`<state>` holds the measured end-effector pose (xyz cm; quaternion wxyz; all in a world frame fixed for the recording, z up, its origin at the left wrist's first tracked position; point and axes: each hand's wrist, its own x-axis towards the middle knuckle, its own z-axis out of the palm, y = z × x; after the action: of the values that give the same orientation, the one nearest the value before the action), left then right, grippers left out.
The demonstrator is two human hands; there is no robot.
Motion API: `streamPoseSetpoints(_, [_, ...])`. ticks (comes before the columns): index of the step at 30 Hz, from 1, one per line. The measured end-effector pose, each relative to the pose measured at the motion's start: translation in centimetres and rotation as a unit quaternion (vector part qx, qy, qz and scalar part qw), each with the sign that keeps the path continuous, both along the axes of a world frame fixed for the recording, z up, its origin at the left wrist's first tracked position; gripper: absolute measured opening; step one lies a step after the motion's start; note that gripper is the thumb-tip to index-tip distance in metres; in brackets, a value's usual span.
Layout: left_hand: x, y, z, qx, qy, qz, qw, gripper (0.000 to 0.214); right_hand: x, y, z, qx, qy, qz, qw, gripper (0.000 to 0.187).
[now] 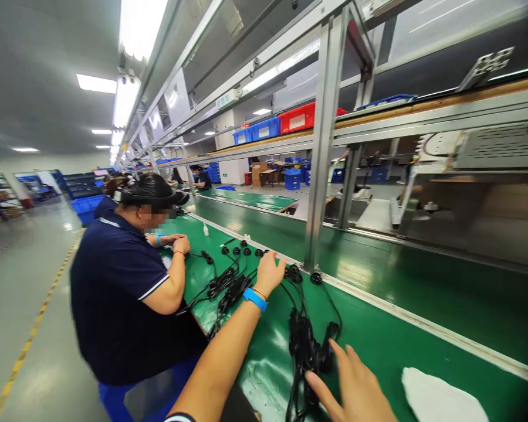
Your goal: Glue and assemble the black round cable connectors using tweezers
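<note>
Green benchtop under everything, and the coiled black cable bundle sits just left of the right hand, which is cropped by the bottom edge, thumb and fingers spread. Left hand's well apart from it, farther up by some round black cable ends, and honestly can't tell if it's gripping anything, what's under the fingers is hidden.

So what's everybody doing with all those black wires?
Bundles of black cords lie on a green bench. The person wearing the camera has the right hand spread open at the nearest bundle and the left hand by the cords' round ends; whether it grips one is hard to tell. A co-worker on the left has both hands close together over the bench.
</note>
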<state>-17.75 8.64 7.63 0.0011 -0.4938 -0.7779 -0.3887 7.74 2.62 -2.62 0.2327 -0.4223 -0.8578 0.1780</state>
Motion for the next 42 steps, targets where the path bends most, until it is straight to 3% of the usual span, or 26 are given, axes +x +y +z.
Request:
streamPoseSetpoints(3, [-0.9,2.1,-2.5,0.045,0.008,0.015,0.999,0.034,-4.7,-1.3,2.9,-0.069,-0.136,-0.042,0.987,0.088])
streamPoseSetpoints(5, [-1.5,2.6,-4.5,0.057,0.017,0.007,0.998,0.034,-6.4,-1.7,4.5,-0.069,-0.182,-0.052,0.979,0.086])
streamPoseSetpoints(8, [-2.6,3.0,-6.7,0.06,0.03,-0.009,0.998,0.034,-6.4,-1.5,5.6,-0.055,-0.21,-0.055,0.975,0.075])
streamPoseSetpoints(11, [-3.4,3.6,-7.6,0.057,0.038,-0.013,0.998,0.033,-4.6,-0.5,5.8,-0.065,-0.222,-0.061,0.971,0.073])
streamPoseSetpoints(22, [-5.0,4.9,-7.9,0.032,0.046,0.04,0.998,0.035,-1.0,2.8,9.0,-0.119,-0.186,0.015,0.975,0.068])
streamPoseSetpoints(28, [-5.6,5.0,-7.8,-0.025,0.07,0.013,0.997,0.032,2.0,4.6,10.6,-0.146,-0.183,0.063,0.97,0.055])
streamPoseSetpoints(31, [-5.3,5.1,-7.9,-0.047,0.078,-0.015,0.996,0.03,3.3,5.8,12.4,-0.14,-0.207,0.076,0.965,0.05])
streamPoseSetpoints(38, [-3.3,5.3,-7.8,-0.089,0.095,-0.082,0.988,0.031,4.8,12.5,18.6,-0.104,-0.304,0.144,0.936,0.042])
streamPoseSetpoints(42, [-2.0,5.1,-7.7,-0.099,0.104,-0.113,0.983,0.029,6.5,16.0,18.3,-0.092,-0.334,0.158,0.925,0.033])
